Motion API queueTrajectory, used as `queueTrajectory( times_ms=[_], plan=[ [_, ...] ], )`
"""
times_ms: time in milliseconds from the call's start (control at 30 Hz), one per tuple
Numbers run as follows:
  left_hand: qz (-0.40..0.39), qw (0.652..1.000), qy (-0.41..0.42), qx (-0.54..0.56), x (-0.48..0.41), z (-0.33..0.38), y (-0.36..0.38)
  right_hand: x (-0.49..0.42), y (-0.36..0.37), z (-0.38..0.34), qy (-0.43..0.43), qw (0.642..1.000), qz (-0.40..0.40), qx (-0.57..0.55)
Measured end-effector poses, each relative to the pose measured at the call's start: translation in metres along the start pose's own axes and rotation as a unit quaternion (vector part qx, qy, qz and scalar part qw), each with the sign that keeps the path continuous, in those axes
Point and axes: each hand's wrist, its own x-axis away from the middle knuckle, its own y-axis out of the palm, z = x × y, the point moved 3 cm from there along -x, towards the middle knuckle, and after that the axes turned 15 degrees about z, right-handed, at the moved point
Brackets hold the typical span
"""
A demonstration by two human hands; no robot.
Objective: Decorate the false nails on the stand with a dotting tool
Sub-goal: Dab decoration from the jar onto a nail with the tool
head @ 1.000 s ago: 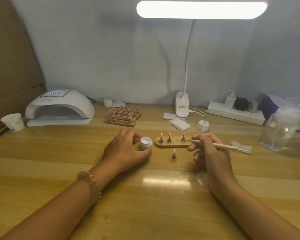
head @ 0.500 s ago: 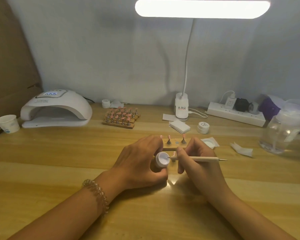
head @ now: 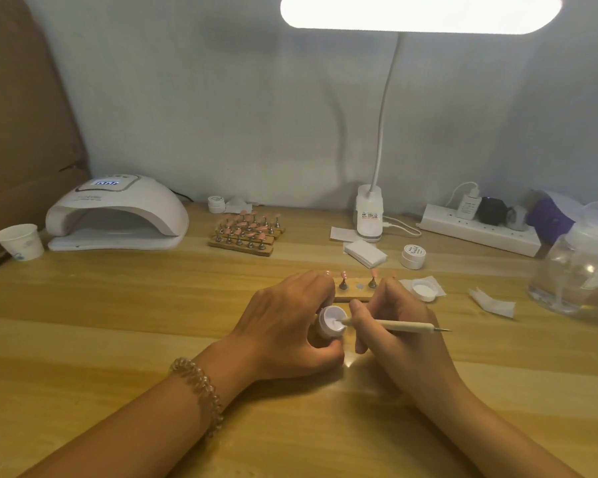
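Note:
My left hand grips a small white gel jar, tilted with its open mouth facing right. My right hand pinches a cream-coloured dotting tool lying level, its left tip inside the jar and its metal point sticking out to the right. Just behind both hands lies the small wooden nail stand with pink false nails on metal pegs; my hands hide its ends.
The jar's lid lies on a white wipe right of the stand. Farther back: a second rack of pink nails, a white curing lamp, a paper cup, another gel pot, wipes, a desk lamp base, a power strip, a clear pump bottle.
My left hand lifted the jar off the table and brought it nearer, tilting it. My right hand drew the tool back from the stand and put its tip into the jar.

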Motion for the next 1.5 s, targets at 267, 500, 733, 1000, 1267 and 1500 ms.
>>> queueTrajectory(
  times_ms=[267, 500, 733, 1000, 1267, 1500],
  plan=[
    [0.015, 1.000, 0.005, 0.001, -0.001, 0.001, -0.001, 0.000, -0.004, -0.003, -0.012, 1.000, 0.025, 0.000],
    [0.070, 0.993, -0.094, -0.034, -0.003, -0.017, 0.001, -0.001, -0.012, -0.005, 0.000, 0.993, 0.092, -0.069],
    [0.035, 0.960, -0.269, -0.077, 0.003, -0.058, 0.013, -0.008, -0.015, 0.006, 0.136, 0.981, 0.102, -0.097],
    [0.117, 0.972, -0.184, -0.090, -0.001, -0.036, 0.000, -0.009, -0.017, 0.010, 0.192, 0.968, 0.109, -0.120],
    [-0.010, 0.989, -0.131, 0.067, 0.005, 0.012, 0.019, -0.010, -0.015, 0.010, 0.204, 0.967, 0.094, -0.120],
    [-0.024, 0.974, -0.171, 0.147, 0.001, 0.006, 0.024, -0.010, -0.010, 0.012, 0.195, 0.975, 0.072, -0.085]
  ],
)
